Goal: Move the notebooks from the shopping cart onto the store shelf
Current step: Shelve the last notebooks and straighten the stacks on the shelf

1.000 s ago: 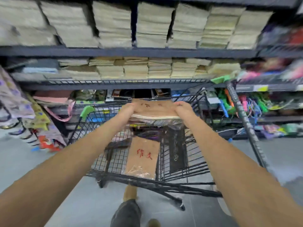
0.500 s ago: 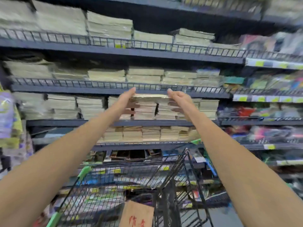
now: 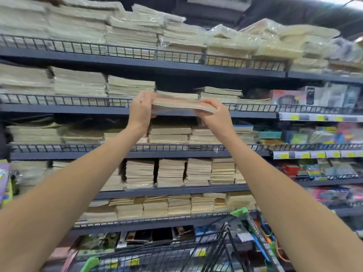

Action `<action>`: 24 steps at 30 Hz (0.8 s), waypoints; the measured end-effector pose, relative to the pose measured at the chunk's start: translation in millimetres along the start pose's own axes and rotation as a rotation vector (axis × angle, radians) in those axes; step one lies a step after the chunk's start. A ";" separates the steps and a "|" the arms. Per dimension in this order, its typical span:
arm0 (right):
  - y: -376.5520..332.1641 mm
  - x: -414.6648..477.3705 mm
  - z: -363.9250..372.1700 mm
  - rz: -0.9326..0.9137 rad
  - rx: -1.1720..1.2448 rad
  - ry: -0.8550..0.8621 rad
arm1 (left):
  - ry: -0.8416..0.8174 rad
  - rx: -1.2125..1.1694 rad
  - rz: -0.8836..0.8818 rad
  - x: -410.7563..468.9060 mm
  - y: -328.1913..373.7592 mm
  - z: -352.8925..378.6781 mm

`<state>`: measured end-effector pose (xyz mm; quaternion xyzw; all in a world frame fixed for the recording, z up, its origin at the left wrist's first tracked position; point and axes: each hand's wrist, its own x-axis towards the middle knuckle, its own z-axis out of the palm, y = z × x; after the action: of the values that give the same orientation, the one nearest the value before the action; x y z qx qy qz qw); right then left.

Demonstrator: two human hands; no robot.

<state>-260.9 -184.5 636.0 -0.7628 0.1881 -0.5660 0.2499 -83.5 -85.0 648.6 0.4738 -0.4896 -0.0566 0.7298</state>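
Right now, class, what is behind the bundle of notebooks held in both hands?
A low stack of notebooks on the shelf shows above the bundle. The bundle hides the stack's lower part and the wire rail there.

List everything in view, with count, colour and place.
bundle: one, tan notebooks, held at the second shelf from the top
stacks: many, cream, across five shelf levels
shelves: at least five levels, dark grey, wire rails in front
price tags: several, yellow, right shelf edges
goods: many, mixed colours, right shelves
cart: one, black wire with green corners, bottom
left hand: one, grips the bundle's left end
right hand: one, grips the bundle's right end
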 end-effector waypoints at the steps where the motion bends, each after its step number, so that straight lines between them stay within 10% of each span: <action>1: 1.2 6.3 -0.6 -0.033 0.025 0.023 | 0.003 0.000 0.031 6.0 2.4 2.5; 24: 97.7 163.2 29.1 -0.011 -0.456 0.293 | -0.139 0.328 0.191 178.1 -66.1 46.3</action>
<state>-186.3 -351.2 696.8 -0.7105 0.3408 -0.6145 0.0385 -2.3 -247.8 720.3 0.5326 -0.5842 0.0609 0.6093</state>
